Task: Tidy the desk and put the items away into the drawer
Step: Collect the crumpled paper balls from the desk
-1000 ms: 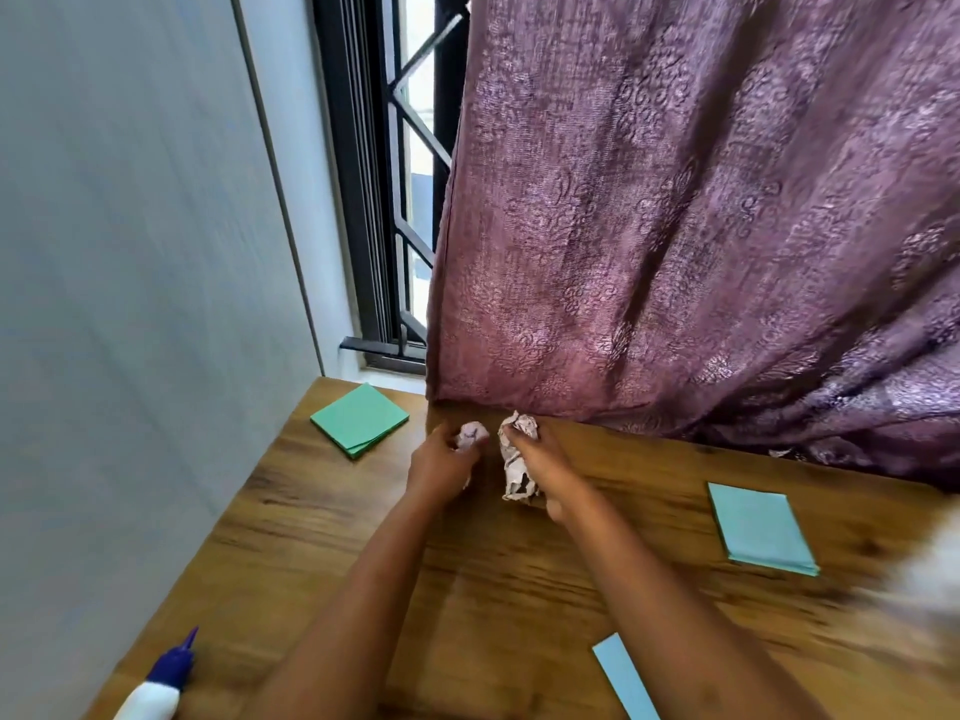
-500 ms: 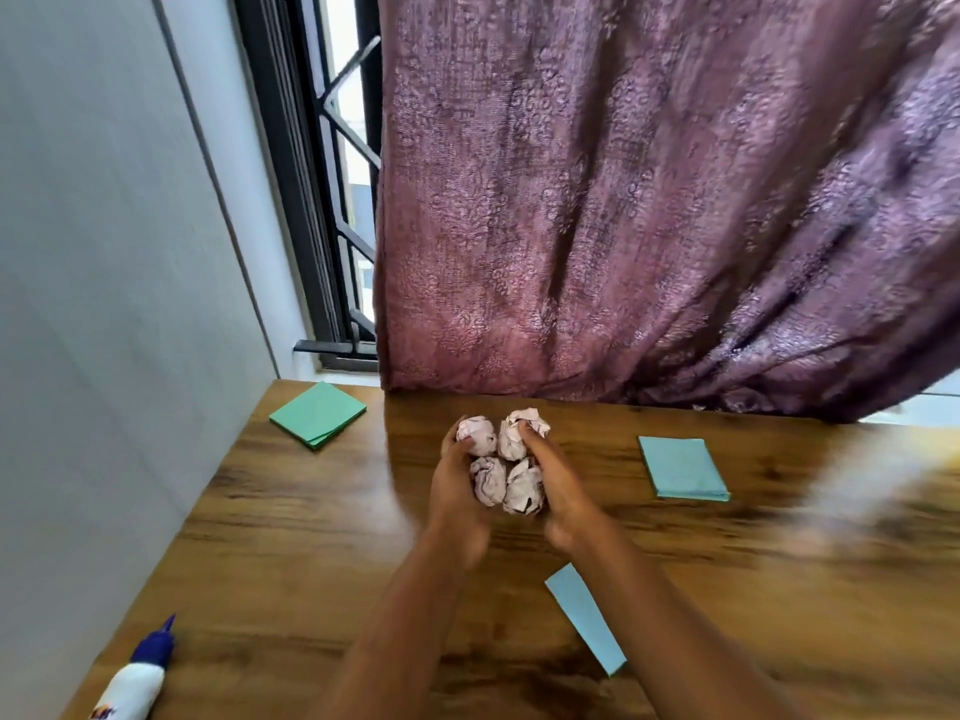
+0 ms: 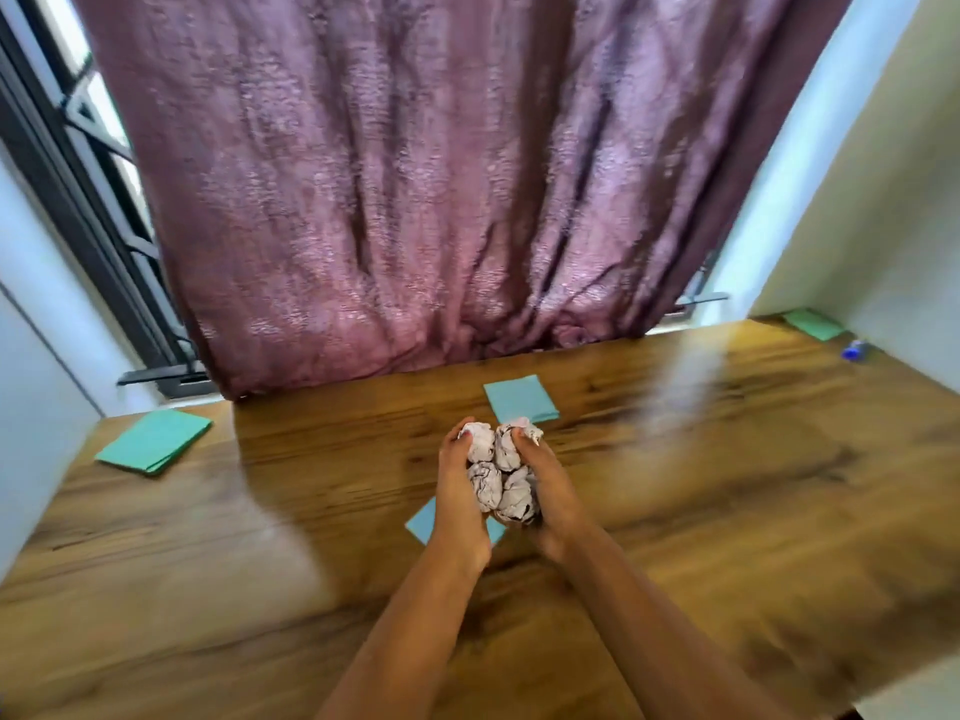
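Several crumpled white paper balls (image 3: pixel 500 475) are cupped between both hands above the middle of the wooden desk (image 3: pixel 727 501). My left hand (image 3: pixel 460 498) curls round the left side of the bunch, my right hand (image 3: pixel 548 493) round the right side. A light blue paper sheet (image 3: pixel 422 523) lies on the desk under my hands, mostly hidden. A teal pad (image 3: pixel 521 400) lies just beyond them. No drawer is in view.
A green pad (image 3: pixel 156 441) lies at the desk's left rear, another green pad (image 3: pixel 813 324) at the far right corner beside a blue-capped object (image 3: pixel 852 351). A purple curtain (image 3: pixel 415 200) hangs along the back edge. Walls close both sides.
Both hands gathered the paper balls from the back edge and drew them toward me over the desk's middle. The view swung right, and the glue bottle at the left front left the frame.
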`<state>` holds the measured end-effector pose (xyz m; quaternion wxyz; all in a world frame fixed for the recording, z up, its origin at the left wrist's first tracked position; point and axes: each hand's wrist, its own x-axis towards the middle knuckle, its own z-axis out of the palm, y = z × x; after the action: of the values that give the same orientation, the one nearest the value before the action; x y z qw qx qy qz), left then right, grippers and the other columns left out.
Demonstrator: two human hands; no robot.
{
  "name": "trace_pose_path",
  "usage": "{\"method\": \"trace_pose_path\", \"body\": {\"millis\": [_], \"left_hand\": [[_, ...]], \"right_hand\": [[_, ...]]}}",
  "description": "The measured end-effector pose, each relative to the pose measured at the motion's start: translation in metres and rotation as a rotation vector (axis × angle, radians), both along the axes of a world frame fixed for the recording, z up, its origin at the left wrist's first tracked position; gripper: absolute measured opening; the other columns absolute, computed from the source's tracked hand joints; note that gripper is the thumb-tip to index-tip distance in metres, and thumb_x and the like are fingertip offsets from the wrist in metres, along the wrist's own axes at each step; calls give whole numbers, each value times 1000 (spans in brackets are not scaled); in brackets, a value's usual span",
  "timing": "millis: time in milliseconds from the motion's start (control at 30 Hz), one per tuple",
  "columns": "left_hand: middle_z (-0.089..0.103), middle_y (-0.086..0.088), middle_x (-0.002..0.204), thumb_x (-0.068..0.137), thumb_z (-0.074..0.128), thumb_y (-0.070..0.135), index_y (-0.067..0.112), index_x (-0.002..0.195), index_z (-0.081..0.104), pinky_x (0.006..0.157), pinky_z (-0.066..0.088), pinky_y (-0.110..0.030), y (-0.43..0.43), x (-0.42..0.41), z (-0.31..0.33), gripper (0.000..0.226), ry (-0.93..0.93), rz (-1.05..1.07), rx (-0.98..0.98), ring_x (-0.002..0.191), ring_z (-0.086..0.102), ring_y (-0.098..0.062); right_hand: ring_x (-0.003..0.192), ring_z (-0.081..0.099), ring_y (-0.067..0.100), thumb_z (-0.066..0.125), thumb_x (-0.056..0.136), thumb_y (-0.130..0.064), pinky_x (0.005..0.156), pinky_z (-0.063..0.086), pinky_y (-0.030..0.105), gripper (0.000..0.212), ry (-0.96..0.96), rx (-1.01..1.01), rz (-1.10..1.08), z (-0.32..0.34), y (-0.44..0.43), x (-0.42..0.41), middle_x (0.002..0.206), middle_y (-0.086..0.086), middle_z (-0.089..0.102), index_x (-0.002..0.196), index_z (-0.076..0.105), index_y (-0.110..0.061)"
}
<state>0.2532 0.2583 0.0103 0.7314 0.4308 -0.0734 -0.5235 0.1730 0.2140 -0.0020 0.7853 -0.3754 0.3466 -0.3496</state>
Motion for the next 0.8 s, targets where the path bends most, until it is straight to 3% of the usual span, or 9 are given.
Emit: {"method": "trace_pose_path", "body": {"millis": [100, 200, 367, 467, 600, 800], "left_hand": [[64, -13, 124, 80, 59, 48, 15, 128, 55, 93, 51, -42, 2, -50, -5, 58, -28, -110, 0, 111, 63, -30], [65, -13, 121, 90, 53, 41, 15, 127, 56, 93, 51, -43, 10, -115, -6, 46, -92, -160, 24, 112, 62, -31], [61, -12, 128, 71, 66, 57, 18, 129, 55, 101, 45, -51, 35, -241, -20, 71, -70, -343, 60, 115, 60, -31], [61, -9, 128, 58, 72, 65, 20, 130, 55, 103, 43, -52, 46, -314, -33, 86, -63, -488, 89, 116, 60, -30], [66, -13, 120, 90, 50, 44, 13, 126, 56, 91, 52, -42, 71, -408, -33, 49, -134, -552, 134, 109, 64, -31], [70, -15, 109, 97, 46, 33, 9, 117, 61, 83, 54, -40, 95, -522, -39, 34, -197, -744, 176, 102, 66, -32]], "right_hand": [[114, 61, 35, 66, 76, -43, 99, 47, 51, 63, 7, -7, -58, 1, 8, -52, 124, 17, 64, 129, 55, -11], [115, 60, 35, 71, 77, -43, 99, 47, 51, 63, 31, -11, -144, 2, 23, -122, 125, 17, 63, 129, 54, -12], [109, 64, 34, 58, 92, -35, 90, 53, 44, 37, 78, -3, -290, 4, 64, -253, 118, 16, 67, 122, 58, -12], [99, 68, 28, 57, 93, -31, 76, 57, 36, 28, 87, -2, -391, 7, 94, -329, 111, 11, 70, 115, 60, -15], [94, 69, 23, 57, 92, -40, 66, 55, 30, 19, 167, 35, -487, 2, 130, -419, 106, 3, 72, 104, 62, -26], [86, 72, 18, 56, 93, -39, 60, 55, 28, 26, 162, 119, -674, -20, 165, -533, 103, 2, 73, 112, 61, -21]]}}
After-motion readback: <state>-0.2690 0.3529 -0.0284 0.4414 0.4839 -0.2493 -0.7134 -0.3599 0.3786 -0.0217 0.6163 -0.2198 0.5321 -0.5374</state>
